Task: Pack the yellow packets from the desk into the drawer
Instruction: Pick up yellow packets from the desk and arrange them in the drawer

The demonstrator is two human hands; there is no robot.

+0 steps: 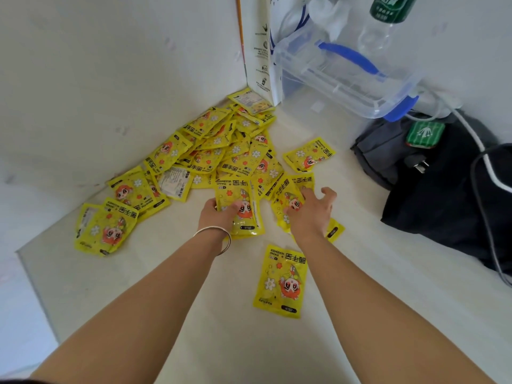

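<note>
Packets in yellow, the yellow packets, lie heaped in the far corner of the white desk, piled against the wall and spilling forward. A few sit apart: a small cluster at the left edge, one stray packet to the right of the heap, and a lone packet nearest the camera, lying flat between the two forearms.

The left hand, with a silver bangle at the wrist, grips the front packet at the near edge of the heap, thumb laid over its printed face and fingers curled round its left side. The right hand is on the second packet just beside it. Thumb and forefingers seem to close on it, though the back of the hand hides the contact, and the outer fingers are lifted clear and loosely bent.

At the back right stand a clear plastic box with blue handle and clips, a paper bag and a green-labelled bottle. A black bag lies at the right, with a white cable trailing over it.
</note>
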